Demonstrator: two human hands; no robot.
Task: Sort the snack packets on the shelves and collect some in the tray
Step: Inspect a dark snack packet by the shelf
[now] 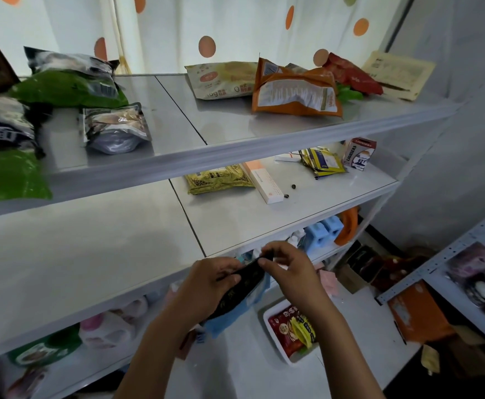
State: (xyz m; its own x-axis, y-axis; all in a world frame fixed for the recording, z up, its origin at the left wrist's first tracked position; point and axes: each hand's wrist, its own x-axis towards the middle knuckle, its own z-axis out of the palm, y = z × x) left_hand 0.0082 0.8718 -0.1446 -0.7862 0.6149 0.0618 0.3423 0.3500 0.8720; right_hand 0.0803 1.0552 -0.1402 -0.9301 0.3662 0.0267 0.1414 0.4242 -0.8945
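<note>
Both my hands hold one dark packet with a light blue lower part (242,295) in front of the middle shelf's edge. My left hand (206,283) grips its side, and my right hand (290,269) pinches its top corner. Below, a white tray (267,315) holds a red packet (284,329) and a yellow one (303,331). The top shelf (235,122) carries green packets (71,89), a silver pouch (114,128), a beige bag (224,79), an orange bag (296,93) and a red packet (353,74). On the middle shelf (114,240) lie a gold packet (218,178) and yellow sachets (321,162).
A long white and orange box (264,182) and a small carton (360,154) sit on the middle shelf. Blue containers (323,231) and an orange object (347,226) stand on a lower shelf. A second grey rack (448,260) with packets stands at the right.
</note>
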